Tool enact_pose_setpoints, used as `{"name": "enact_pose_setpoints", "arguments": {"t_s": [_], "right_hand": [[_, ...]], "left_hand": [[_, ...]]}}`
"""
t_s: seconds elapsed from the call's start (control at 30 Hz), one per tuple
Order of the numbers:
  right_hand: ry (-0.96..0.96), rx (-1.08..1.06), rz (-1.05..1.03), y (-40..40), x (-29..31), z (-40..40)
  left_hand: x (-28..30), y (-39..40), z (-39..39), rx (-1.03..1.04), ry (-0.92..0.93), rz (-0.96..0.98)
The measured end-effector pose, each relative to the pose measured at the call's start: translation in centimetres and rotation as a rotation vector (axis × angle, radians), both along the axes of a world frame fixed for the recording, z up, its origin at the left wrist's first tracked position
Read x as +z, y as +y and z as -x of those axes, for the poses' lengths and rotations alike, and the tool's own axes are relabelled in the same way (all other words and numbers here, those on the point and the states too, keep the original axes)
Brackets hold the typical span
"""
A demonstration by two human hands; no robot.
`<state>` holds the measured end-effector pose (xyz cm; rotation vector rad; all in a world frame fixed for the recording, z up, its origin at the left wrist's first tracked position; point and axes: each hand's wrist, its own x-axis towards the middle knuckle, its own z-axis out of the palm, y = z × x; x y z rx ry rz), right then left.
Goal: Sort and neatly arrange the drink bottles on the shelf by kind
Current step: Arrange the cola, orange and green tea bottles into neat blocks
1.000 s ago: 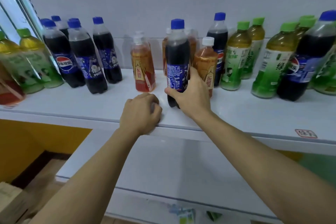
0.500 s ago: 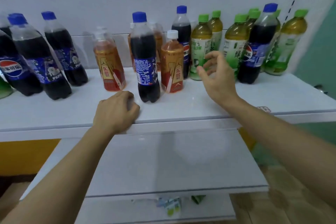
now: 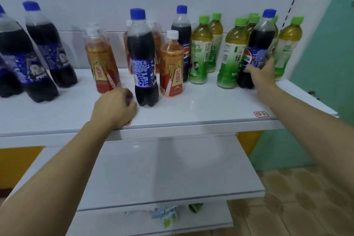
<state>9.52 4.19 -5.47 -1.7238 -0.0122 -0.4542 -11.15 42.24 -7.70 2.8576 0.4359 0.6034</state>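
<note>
On the white shelf [image 3: 201,105] stand mixed drinks. My right hand [image 3: 261,73] grips the lower body of a cola bottle [image 3: 257,44] that stands among several green tea bottles [image 3: 232,53] at the right end. My left hand [image 3: 115,107] rests curled on the shelf's front edge, empty, just left of another cola bottle [image 3: 143,57]. Orange drink bottles [image 3: 171,65] stand around that cola, one more [image 3: 100,59] to its left. A cola [image 3: 182,34] stands behind. More cola bottles [image 3: 47,44] cluster at the far left.
A lower white shelf [image 3: 162,174] juts out under my arms, with small packets [image 3: 166,214] below it. A red label sticker [image 3: 261,114] sits near the upper shelf's front right. The green wall [image 3: 325,82] bounds the right end.
My right hand let go of the middle cola bottle, swung right and took hold of the cola among the green teas. My view turned right. The left hand stayed on the shelf edge.
</note>
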Motion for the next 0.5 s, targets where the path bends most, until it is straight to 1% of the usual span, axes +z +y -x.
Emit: {"name": "enact_pose_setpoints", "arguments": {"t_s": [0.03, 0.1, 0.2, 0.3, 0.4, 0.5], "right_hand": [[0.031, 0.009, 0.060, -0.2, -0.4, -0.4], [0.024, -0.056, 0.184, -0.4, -1.0, -0.7], [-0.042, -0.173, 0.261, -0.5, -1.3, 0.6], [-0.163, -0.242, 0.310, -0.5, -1.6, 2.6], [-0.270, -0.209, 0.287, 0.0, -0.6, 5.0], [-0.300, -0.080, 0.269, 1.7, 0.7, 7.6]], "left_hand": [[0.0, -0.1, 0.1, -0.007, -0.003, 0.010], [0.1, -0.1, 0.2, -0.015, -0.008, 0.032], [0.1, -0.1, 0.1, -0.016, -0.007, 0.050], [0.0, 0.0, -0.2, -0.006, -0.008, 0.068], [0.0, -0.1, -0.5, -0.001, 0.006, 0.072], [0.0, -0.1, -0.5, 0.005, 0.013, 0.069]]}}
